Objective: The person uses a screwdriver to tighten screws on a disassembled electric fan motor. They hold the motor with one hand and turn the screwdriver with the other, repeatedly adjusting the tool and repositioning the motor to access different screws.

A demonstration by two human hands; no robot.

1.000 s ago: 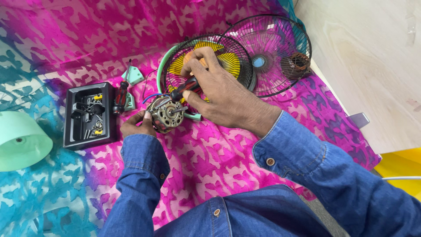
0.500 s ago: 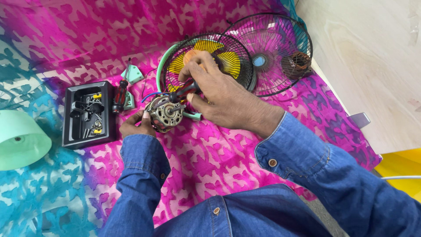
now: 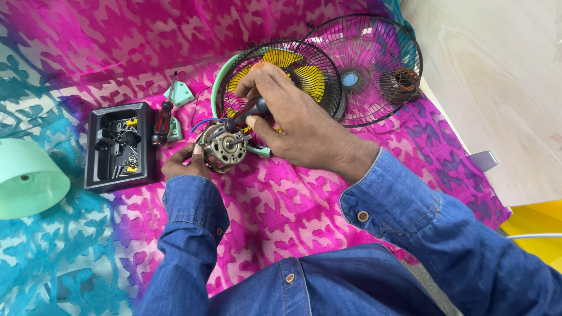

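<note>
1. Pink and teal patterned cloth [image 3: 304, 199] covers the whole work surface, with pale floor at the far right.
2. Since half a second ago little has shifted: both hands stay on the motor, and the screwdriver keeps much the same slant.
3. Left hand [image 3: 186, 165] is clasped round the near-left side of the fan motor [image 3: 223, 149], holding it just above the cloth in the middle of the scene.
4. Right hand [image 3: 293, 120] is clenched on the dark handle of a screwdriver [image 3: 244, 115], its tip down on the motor's top.
5. Count: one motor, two wire fan guards [image 3: 383, 64] overlapping at far right, one yellow blade set [image 3: 293, 67] under the nearer guard.
6. One black parts tray [image 3: 120, 146] sits left, holding small screws and bits.
7. One second screwdriver with a red handle [image 3: 162, 124] lies just beside the tray.
8. One mint-green cover [image 3: 26, 178] rests at the far left edge.
</note>
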